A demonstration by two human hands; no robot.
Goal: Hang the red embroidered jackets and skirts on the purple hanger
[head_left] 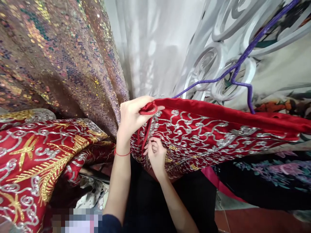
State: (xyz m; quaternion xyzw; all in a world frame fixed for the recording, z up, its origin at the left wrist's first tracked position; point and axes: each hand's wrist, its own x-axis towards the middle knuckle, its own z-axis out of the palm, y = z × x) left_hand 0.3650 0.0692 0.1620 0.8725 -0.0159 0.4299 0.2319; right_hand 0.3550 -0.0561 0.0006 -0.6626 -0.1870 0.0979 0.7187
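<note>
A red satin skirt (pixel 199 126) with silver and gold embroidery and a plain red waistband hangs in front of me from a purple hanger (pixel 216 77). At the waistband's left end, my left hand (pixel 133 115) is closed with a red cord loop (pixel 148 111) at its thumb and fingers. Below it, my right hand (pixel 156 153) is curled with fingertips pinched beside the hanging red cord (pixel 145 139). Whether the cord lies between those right fingertips is hard to see.
Sequined fabric (pixel 60 58) hangs at upper left, above another red embroidered garment (pixel 43 155). White scrolled metalwork (pixel 221 71) and a pale curtain (pixel 157 48) stand behind. Black floral cloth (pixel 267 178) lies at right, over a red tiled floor (pixel 255 221).
</note>
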